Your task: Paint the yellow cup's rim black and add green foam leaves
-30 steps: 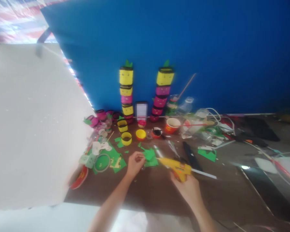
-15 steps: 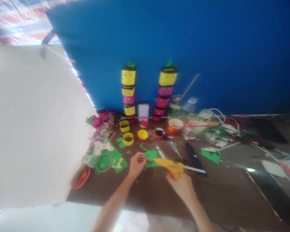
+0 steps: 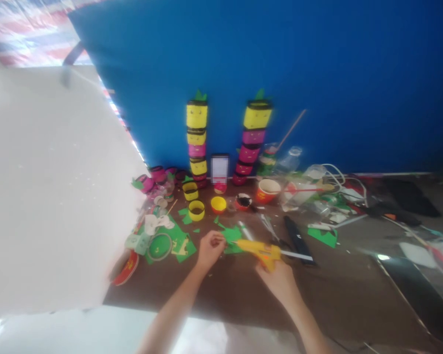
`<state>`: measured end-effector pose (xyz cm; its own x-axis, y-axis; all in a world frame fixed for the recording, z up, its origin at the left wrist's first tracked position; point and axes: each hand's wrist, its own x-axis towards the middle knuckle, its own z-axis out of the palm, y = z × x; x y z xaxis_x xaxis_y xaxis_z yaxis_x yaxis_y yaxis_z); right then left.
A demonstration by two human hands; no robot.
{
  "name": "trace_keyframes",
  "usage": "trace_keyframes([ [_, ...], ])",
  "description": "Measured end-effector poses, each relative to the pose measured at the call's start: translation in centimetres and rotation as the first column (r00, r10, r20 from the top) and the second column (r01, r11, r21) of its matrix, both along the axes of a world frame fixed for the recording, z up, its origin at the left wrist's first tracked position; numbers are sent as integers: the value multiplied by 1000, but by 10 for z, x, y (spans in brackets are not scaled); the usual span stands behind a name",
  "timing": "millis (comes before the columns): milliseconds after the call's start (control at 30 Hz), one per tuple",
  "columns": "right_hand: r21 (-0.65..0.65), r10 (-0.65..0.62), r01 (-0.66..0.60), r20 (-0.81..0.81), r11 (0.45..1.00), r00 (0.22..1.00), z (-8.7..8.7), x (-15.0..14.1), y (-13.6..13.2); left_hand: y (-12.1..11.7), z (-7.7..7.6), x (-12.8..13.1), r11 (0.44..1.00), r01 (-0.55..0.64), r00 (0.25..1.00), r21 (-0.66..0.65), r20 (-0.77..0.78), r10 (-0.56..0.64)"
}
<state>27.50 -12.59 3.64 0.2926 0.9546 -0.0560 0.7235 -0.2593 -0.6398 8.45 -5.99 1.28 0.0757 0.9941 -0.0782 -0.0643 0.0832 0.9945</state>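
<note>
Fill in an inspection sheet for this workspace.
Surface: brown tabletop, dotted with small scraps.
Job's things: yellow glue gun with a white stick out of its back; its nozzle is by a green sheet.
Clutter: scissors, red paper cup, clear bottle.
Hands: right hand grips the glue gun; left hand has its fingertips pinched near the nozzle, anything in them too blurred to tell.
Cables: white cable looping at the back, right of the bottle.
Surroundings: blue panel behind two yellow-and-pink towers.
</note>
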Motion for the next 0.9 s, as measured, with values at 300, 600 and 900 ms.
trace_keyframes([
  [300, -48, 37, -36, 8, 998, 999, 3, 4, -3, 0, 0, -1, 1000, 8, 1000, -6, 6, -8],
  [600, -72, 46, -41, 65, 997, 997, 0, 9, -3, 0, 0, 0, 1000, 4, 1000, -15, 2, -4],
  [900, -87, 58, -50, 99, 995, 993, -2, 10, -2, 0, 0, -1, 999, 17, 1000, -27, 15, -17],
])
